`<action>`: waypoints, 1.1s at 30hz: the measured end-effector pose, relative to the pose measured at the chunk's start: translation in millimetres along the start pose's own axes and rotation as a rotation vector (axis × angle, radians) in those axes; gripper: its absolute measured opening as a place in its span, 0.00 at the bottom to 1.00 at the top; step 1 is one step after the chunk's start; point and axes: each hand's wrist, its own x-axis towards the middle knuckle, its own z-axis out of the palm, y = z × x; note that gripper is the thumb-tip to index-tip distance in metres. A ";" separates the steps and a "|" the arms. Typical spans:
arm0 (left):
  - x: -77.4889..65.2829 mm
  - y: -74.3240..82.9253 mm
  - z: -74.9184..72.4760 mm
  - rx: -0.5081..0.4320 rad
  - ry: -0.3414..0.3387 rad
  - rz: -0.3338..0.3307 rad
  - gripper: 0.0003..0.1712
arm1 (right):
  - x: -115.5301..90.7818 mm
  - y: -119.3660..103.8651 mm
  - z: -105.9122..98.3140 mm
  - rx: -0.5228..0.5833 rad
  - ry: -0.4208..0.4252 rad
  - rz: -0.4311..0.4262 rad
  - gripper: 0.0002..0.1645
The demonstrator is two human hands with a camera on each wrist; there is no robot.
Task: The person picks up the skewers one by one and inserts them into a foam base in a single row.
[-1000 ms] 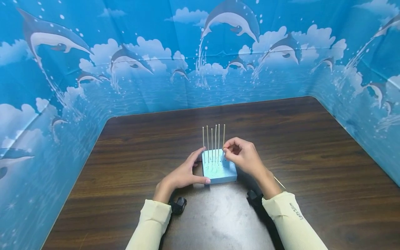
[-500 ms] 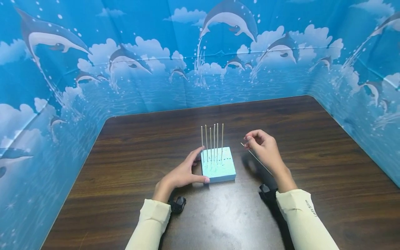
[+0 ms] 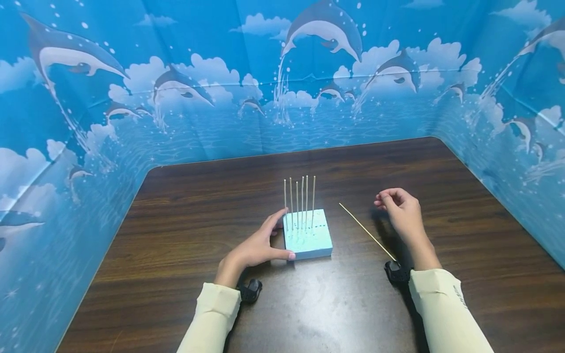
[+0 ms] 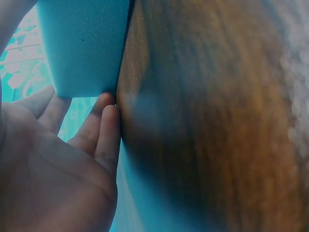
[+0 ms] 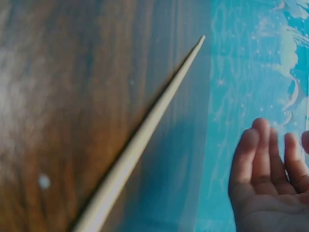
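Observation:
A light-blue foam block [image 3: 309,240] sits flat on the table, with several thin wooden skewers [image 3: 302,201] standing upright in its left and back part. Small holes dot its top. My left hand [image 3: 256,247] holds the block by its left side, thumb at the front corner and fingertips at the back. The left wrist view shows those fingers against the end of the block [image 4: 84,48]. To the right, a loose skewer [image 3: 366,230] lies slanted on the tabletop. Beyond it my right hand [image 3: 403,213] hovers with nothing in its fingers, which look relaxed in the right wrist view.
The dark wood-grain table [image 3: 198,196] runs back to a blue curtain [image 3: 212,127] printed with dolphins, which encloses the left, far and right sides. A black wrist camera [image 3: 397,272] on my right arm overlaps the near end of the loose skewer in the head view.
My right hand has left the standing skewers and moved right, past the loose skewer, which now shows almost whole. My left hand keeps its hold on the block.

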 end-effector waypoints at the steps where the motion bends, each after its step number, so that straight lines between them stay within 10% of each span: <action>1: 0.3 0.1 0.4 0.001 -0.002 0.000 0.66 | -0.5 2.2 -2.3 -0.015 -0.004 0.005 0.17; 13: 2.1 0.8 1.5 0.017 -0.006 -0.005 0.66 | -6.0 15.8 -30.4 -0.453 -0.140 0.033 0.16; 33: 2.5 0.0 1.2 0.020 -0.003 -0.006 0.66 | -5.3 17.5 -23.6 -0.451 -0.537 -0.065 0.10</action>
